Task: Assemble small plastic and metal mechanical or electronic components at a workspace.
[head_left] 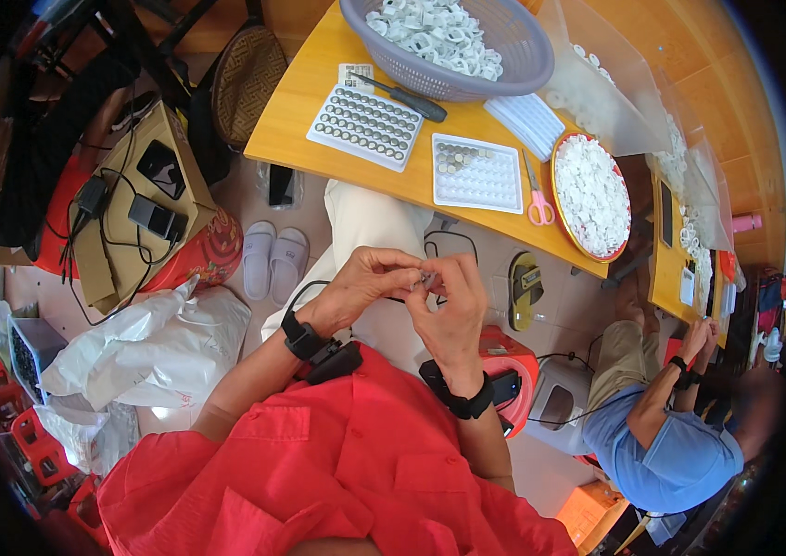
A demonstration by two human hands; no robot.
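Note:
My left hand [374, 285] and my right hand [451, 301] meet above my lap, in front of the table edge. Their thumbs and fingers pinch together around a small greyish piece [426, 279], mostly covered by the fingertips; its kind cannot be made out. On the wooden table [296, 116] ahead lies a white tray [363, 127] filled with rows of round button cells. Beside it, another white tray [476, 190] has button cells in part of its pockets. A screwdriver [416, 101] with a dark handle rests above the first tray. Pink-handled scissors [539, 206] lie right of the second.
A grey-purple basket [453, 82] of white plastic parts stands at the back. A red-rimmed round tray [590, 196] holds small white pieces. Stacked white trays [525, 123] lie between. At left are a cardboard box [171, 153] and white bags [157, 343]. A co-worker [657, 435] sits at right.

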